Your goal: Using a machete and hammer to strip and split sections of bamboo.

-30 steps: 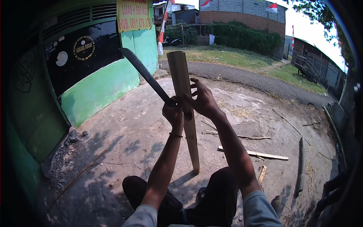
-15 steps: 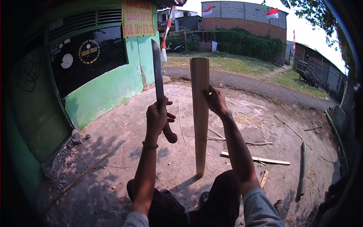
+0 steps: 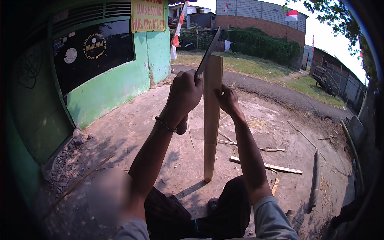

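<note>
A knife [image 3: 208, 52] was gripped by its handle [image 3: 182, 127] in the left hand [image 3: 185, 94], with the fingers closed round it. The blade was pointed up and away, tilted to the right, and was seen at the upper left edge of the bamboo [image 3: 212, 108]; whether the two were touching could not be told. The bamboo was stood nearly upright in the middle of the scene, just beyond the knees [image 3: 237, 192], with its narrower lower end set on the ground [image 3: 128, 116]. Its right edge was held in the upper half by the right hand [image 3: 227, 100], the fingers curled. A bracelet [image 3: 165, 125] was worn on the left wrist.

On the right, a pale strip [image 3: 280, 168] was laid near the bamboo, and a pole [image 3: 315, 180] was laid farther off. A thin stick [image 3: 89, 175] and rubble [image 3: 60, 176] were seen on the left, by a green wall [image 3: 100, 98]. On the far side, the ground was bordered by a road [image 3: 260, 85], with grass [image 3: 256, 66] beyond.
</note>
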### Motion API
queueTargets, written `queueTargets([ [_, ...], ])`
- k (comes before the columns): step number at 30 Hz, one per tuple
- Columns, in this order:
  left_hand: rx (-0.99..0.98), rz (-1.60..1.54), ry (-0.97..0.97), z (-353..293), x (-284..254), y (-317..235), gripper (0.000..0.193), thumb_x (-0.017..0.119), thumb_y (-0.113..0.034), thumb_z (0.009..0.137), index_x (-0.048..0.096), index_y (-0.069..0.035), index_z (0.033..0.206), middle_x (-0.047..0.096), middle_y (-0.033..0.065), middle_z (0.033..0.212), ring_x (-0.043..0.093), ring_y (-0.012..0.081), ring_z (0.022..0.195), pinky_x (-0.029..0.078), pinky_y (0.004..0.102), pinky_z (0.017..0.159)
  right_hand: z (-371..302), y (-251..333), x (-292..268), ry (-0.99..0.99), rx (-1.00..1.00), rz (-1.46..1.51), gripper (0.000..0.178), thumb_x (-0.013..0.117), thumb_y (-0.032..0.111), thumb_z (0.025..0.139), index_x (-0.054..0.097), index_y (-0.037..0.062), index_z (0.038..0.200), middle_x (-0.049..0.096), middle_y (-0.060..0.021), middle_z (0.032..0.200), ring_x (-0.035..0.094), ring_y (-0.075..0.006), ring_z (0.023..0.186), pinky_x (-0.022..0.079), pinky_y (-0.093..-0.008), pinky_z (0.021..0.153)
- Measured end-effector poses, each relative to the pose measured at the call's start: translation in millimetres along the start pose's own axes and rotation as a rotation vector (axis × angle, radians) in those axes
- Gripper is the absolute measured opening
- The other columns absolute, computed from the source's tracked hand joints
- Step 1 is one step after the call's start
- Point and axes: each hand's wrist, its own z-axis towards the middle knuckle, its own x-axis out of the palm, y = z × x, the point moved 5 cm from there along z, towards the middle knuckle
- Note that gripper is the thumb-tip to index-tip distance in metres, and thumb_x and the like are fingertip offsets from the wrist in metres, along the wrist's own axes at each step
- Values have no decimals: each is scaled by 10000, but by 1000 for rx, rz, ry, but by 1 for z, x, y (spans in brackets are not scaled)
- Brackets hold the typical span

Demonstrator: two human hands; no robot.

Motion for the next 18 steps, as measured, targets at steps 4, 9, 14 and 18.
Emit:
queueTargets([
  [4, -7, 8, -5, 4, 3, 3, 280, 536, -203, 988, 613, 46, 884, 601, 179, 617, 631, 330, 563, 485, 439, 566, -4, 7, -3, 27, 15, 0, 267, 596, 239, 930, 671, 36, 1086, 708, -196, 962, 680, -381, 950, 524, -458, 808],
  [9, 129, 51, -161, -1, 17, -4, 253, 540, -176, 961, 614, 48, 873, 624, 225, 685, 631, 420, 680, 485, 488, 649, -6, 8, -10, 39, 85, 47, 277, 593, 260, 938, 680, 43, 1087, 711, -196, 992, 671, -391, 971, 516, -468, 829],
  [14, -67, -29, -11, 6, 24, 0, 243, 555, -174, 943, 620, 52, 881, 605, 252, 770, 616, 432, 795, 476, 505, 727, -7, 8, -7, 32, 58, 38, 276, 591, 263, 940, 682, 46, 1083, 710, -194, 989, 666, -388, 989, 511, -471, 844],
  [18, -73, -16, 33, 3, 31, 4, 240, 556, -184, 942, 618, 46, 914, 599, 260, 815, 604, 444, 835, 470, 512, 751, -9, 9, -7, 24, 66, 21, 274, 585, 256, 941, 677, 50, 1097, 707, -196, 1007, 663, -391, 992, 509, -476, 847],
])
